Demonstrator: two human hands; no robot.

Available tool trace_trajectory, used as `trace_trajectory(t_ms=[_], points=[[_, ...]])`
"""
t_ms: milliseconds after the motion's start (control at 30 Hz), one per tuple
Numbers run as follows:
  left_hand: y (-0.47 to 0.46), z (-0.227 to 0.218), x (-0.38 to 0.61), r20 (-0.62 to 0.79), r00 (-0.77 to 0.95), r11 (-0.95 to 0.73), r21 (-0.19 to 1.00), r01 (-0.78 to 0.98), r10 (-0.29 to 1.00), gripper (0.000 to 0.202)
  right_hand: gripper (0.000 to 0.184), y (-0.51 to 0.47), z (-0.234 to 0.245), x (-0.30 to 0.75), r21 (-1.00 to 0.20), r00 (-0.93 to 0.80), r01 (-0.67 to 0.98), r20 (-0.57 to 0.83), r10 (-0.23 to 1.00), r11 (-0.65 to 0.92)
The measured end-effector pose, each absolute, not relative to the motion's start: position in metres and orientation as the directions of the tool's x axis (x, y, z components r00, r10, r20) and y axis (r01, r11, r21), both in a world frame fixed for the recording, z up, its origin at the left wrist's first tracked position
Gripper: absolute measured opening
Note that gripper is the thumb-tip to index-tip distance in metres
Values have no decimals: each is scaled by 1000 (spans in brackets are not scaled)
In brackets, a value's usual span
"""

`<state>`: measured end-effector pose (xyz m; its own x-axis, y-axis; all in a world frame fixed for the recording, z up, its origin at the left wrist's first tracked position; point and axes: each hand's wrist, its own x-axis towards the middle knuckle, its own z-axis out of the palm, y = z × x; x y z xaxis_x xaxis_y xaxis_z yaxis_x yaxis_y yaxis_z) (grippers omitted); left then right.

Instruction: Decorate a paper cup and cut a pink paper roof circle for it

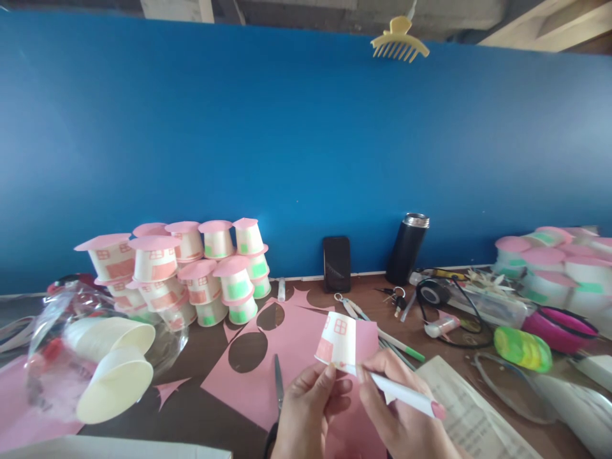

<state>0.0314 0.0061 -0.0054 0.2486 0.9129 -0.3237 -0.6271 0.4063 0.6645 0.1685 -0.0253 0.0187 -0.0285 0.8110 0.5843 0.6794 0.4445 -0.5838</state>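
My left hand [306, 408] pinches the rim of a small upside-down paper cup [338, 338] that has a pink window and a pink door stuck on it. My right hand [396, 408] grips a white stick with a pink end [406, 395], its tip touching the cup's rim. Both hands hover over a pink paper sheet [287, 350] with round holes cut out of it. Scissors [277, 382] lie on that sheet just left of my left hand.
Finished cup houses with pink roofs [191, 268] are piled at the back left, more at the far right [549, 261]. Plain cups in a plastic bag [105, 357] lie left. A phone [336, 263], black flask [407, 248], keys [394, 296], tape roll [433, 293] and green marker [401, 347] stand behind.
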Motion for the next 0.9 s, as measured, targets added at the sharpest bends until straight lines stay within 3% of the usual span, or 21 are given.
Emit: trace_trajectory(t_ms=[900], points=[[5, -2, 29, -376, 252, 439, 583, -684, 892, 25, 13, -25, 19, 169, -596, -14, 674, 580, 815, 436]])
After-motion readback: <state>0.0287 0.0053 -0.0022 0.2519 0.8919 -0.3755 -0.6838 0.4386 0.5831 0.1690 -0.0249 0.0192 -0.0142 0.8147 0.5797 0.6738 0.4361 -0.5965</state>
